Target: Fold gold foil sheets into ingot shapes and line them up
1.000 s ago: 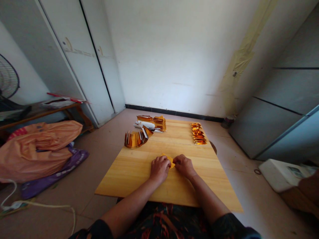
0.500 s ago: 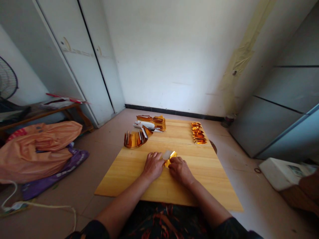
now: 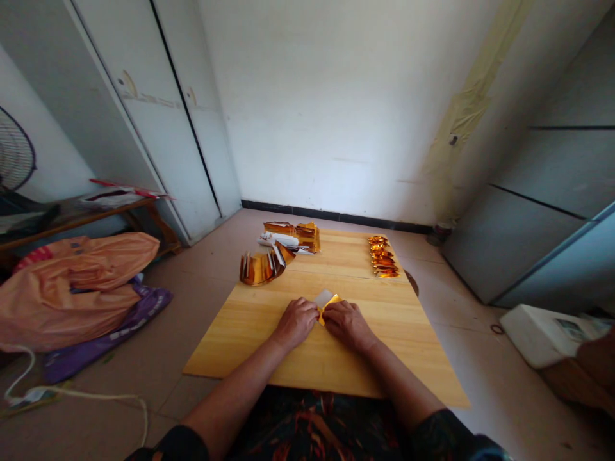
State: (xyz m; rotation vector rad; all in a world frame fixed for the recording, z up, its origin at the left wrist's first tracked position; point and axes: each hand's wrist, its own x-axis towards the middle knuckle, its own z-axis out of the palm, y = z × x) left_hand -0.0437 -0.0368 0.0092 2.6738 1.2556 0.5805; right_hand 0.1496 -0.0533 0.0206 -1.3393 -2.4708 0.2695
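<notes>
While both hands press down near the middle of the pale wooden tabletop, the left hand and right hand pinch a small gold foil paper sheet between curled fingertips (its white underside shows at the far corner). A fanned bundle of gold foil sheets lies well beyond.

Soft daylight fills the room, brightest on the far wall, which is nearly washed out. The bench is evenly lit, with faint shadows under the hands. The gold foil stacks glint with small glare spots. Wide-angle distortion bends the cabinet lines at left and right edges; the corners look dim and soft.
</notes>
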